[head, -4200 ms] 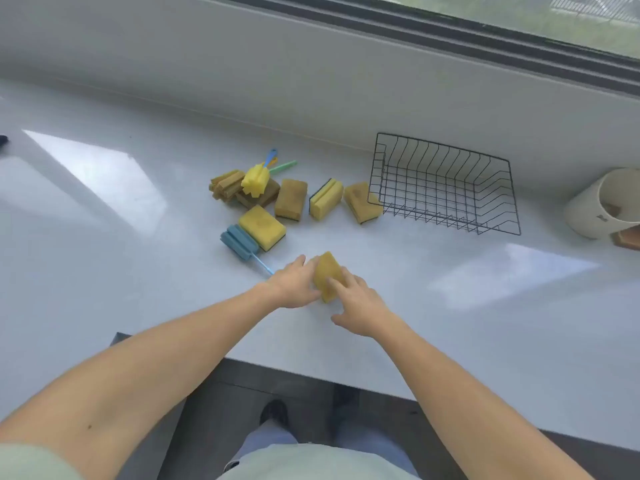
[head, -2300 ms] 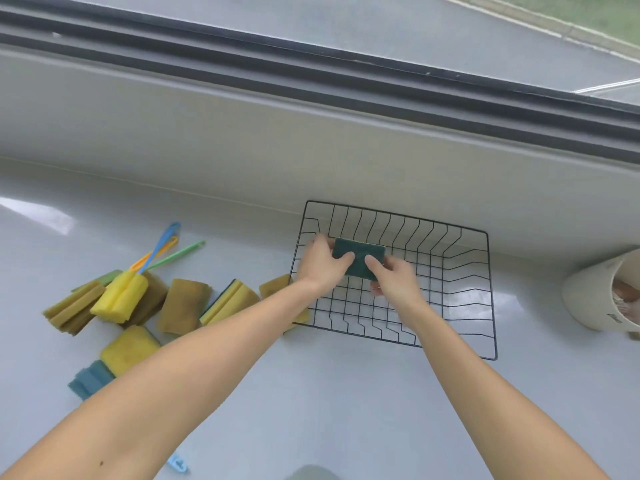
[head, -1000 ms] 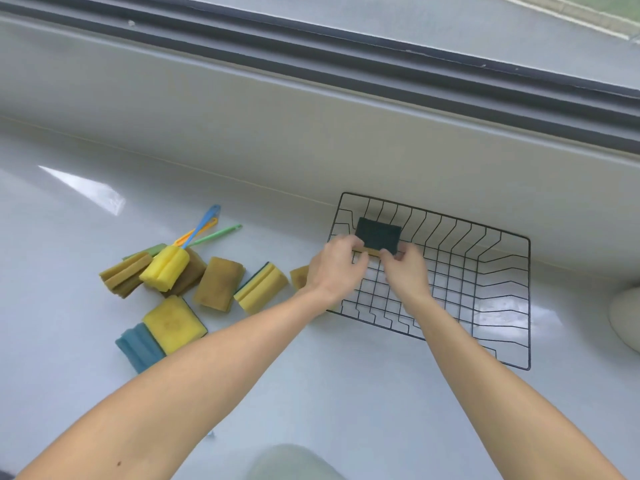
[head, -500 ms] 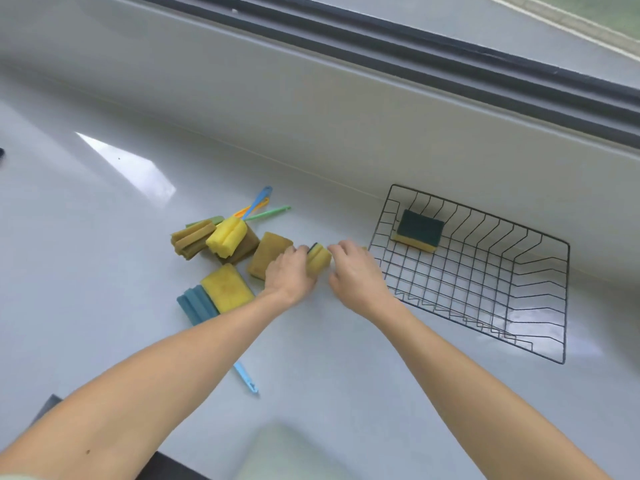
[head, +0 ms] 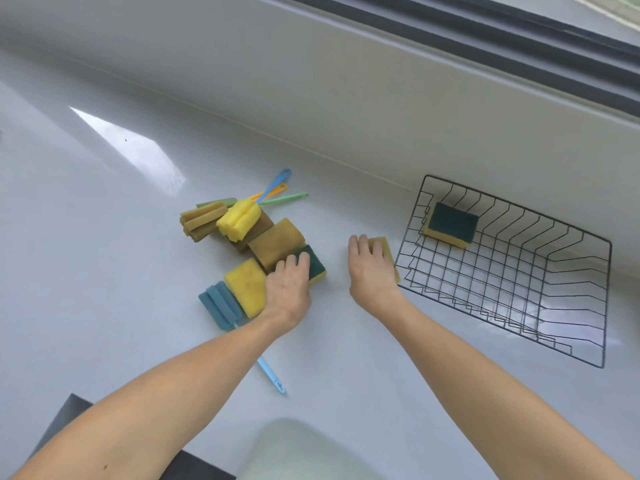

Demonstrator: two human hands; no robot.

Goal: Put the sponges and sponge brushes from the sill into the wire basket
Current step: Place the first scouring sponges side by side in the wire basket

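A black wire basket [head: 606, 299] sits at the right on the white sill, with one green-topped yellow sponge [head: 450, 225] in its far left corner. My left hand [head: 289, 289] grips a second green-topped sponge [head: 316, 266] lying on the sill. A yellow sponge [head: 382, 247] lies against the basket's left side, and my right hand [head: 372, 271] closes over it. Left of my hands lie a brown sponge [head: 277, 241], a yellow sponge [head: 244, 285], a blue sponge brush [head: 218, 303], a yellow sponge brush [head: 239, 220] and a brownish sponge brush [head: 199, 221].
The window frame wall [head: 381, 98] rises right behind the pile and the basket. A green sponge brush [head: 221, 202] lies under the pile, and several thin brush handles [head: 277, 194] point toward the wall. The sill's front edge [head: 69, 407] is at the lower left.
My right hand has moved right from the green-topped sponge onto the yellow sponge by the basket. The green-topped sponge under my left hand has tipped from standing on edge to lying flat.
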